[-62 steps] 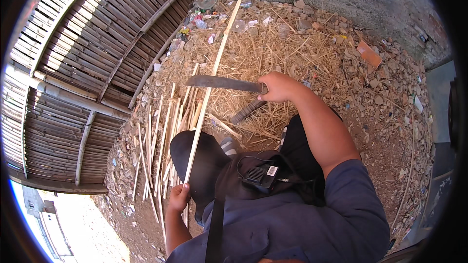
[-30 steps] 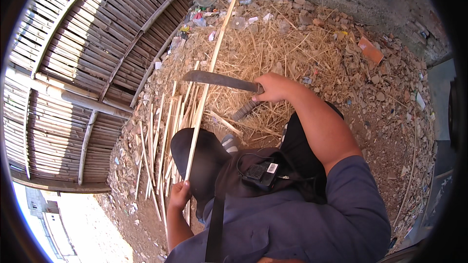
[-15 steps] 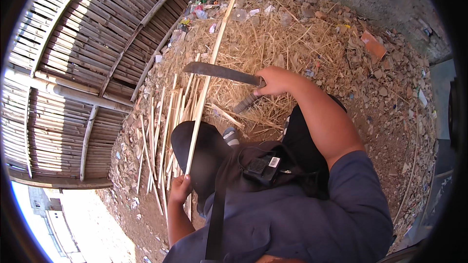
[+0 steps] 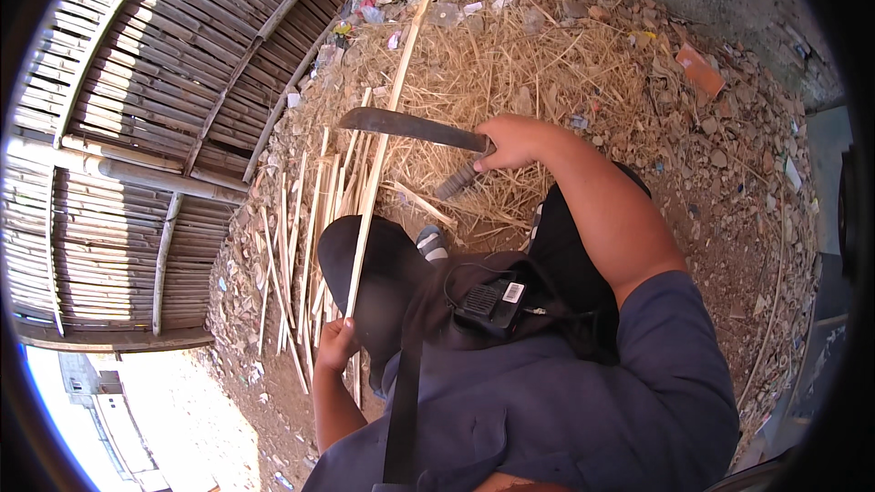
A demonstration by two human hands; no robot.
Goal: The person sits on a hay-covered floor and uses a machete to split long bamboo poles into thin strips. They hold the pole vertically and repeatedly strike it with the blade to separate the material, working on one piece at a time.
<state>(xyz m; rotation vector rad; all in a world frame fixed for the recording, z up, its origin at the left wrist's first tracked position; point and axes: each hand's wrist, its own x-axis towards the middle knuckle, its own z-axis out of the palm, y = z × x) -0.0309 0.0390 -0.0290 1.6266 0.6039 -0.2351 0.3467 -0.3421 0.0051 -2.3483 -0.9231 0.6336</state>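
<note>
My right hand (image 4: pixel 518 140) is closed at the handle end of a machete (image 4: pixel 410 126), its dark blade pointing left. The blade lies across a long pale bamboo strip (image 4: pixel 369 196) and appears to rest against it. A ribbed, brownish grip-like piece (image 4: pixel 456 180) sticks out below my right hand; whether it belongs to the machete I cannot tell. My left hand (image 4: pixel 336 344) pinches the strip's near end beside my left knee (image 4: pixel 365 260). From there the strip slants up over the knee to the far edge of view.
More split strips (image 4: pixel 290 264) lie in a loose bundle left of my knee. Straw-like shavings (image 4: pixel 519 64) cover the ground ahead, with rubble and an orange brick piece (image 4: pixel 700 71) to the right. A bamboo slat wall (image 4: pixel 137 128) stands at left. A black device (image 4: pixel 492 302) sits in my lap.
The view has tipped slightly, so the ground appears higher. Both hands, the machete and the strip keep nearly the same places relative to each other.
</note>
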